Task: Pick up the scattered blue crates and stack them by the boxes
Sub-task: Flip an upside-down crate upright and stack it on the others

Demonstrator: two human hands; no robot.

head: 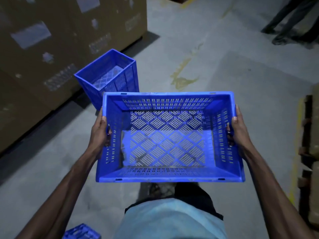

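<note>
Underfoot lies a grey concrete floor (224, 75), dim and a little stained, which fills most of the room that one can see. Along the left side stand big cardboard boxes (51, 40) with paper labels, and a dark gap runs under their lower edge. Before the person's body is the carried blue crate (169, 177), empty, held level above the floor, its long side across. The left grip (100, 133) grasps the left short wall and the right grip (239, 131) grasps the right short wall; fingers of both go into the handle slots and the thumbs lie on the rim. Just beyond it, close to the foot of the boxes, stands the blue crate stack (127, 80); how many crates are in it I cannot tell. On the right edge lies a wooden pallet (308, 135) with brown goods, behind a yellow line (295, 161). Far at the upper right are the legs of another person (293, 19), well apart. Between the boxes and the pallet the floor lies free for walking, with worn yellow paint marks (183, 78) on it. A corner of one more blue crate (81, 232) shows at the lower left edge.
</note>
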